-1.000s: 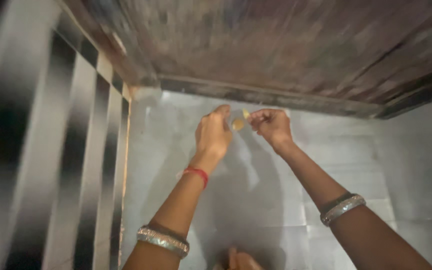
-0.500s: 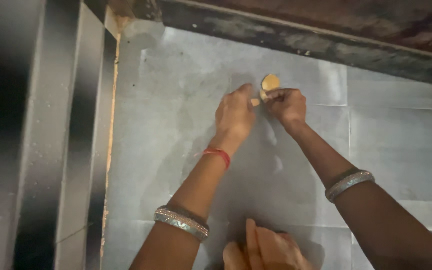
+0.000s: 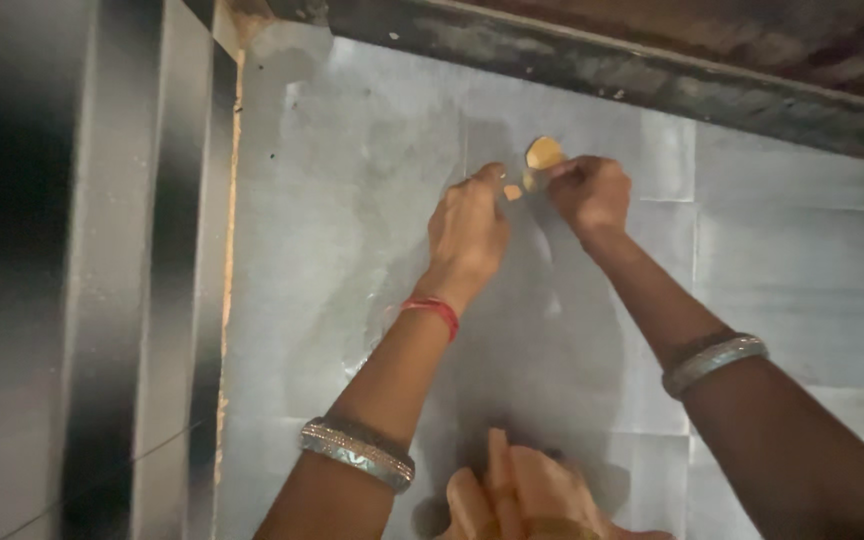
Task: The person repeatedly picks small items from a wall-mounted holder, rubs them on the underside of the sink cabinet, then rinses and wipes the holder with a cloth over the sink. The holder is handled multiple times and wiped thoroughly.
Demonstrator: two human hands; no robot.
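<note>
The right hand is pinched shut on a small round yellowish piece, thumb and fingertips holding it by its lower edge so that it stands against the grey tiled surface. The left hand has its fingers curled in close beside it, and a smaller yellowish scrap shows at its fingertips; whether that scrap is truly gripped or only touched I cannot tell. Both hands meet near the far edge of the tiles, just short of the dark band that runs along it, so little room is left beyond them. Bare tile lies open on either side and toward the near edge, where bare toes show. The striped panel borders the tiles on the left edge, well apart from the hands.
</note>
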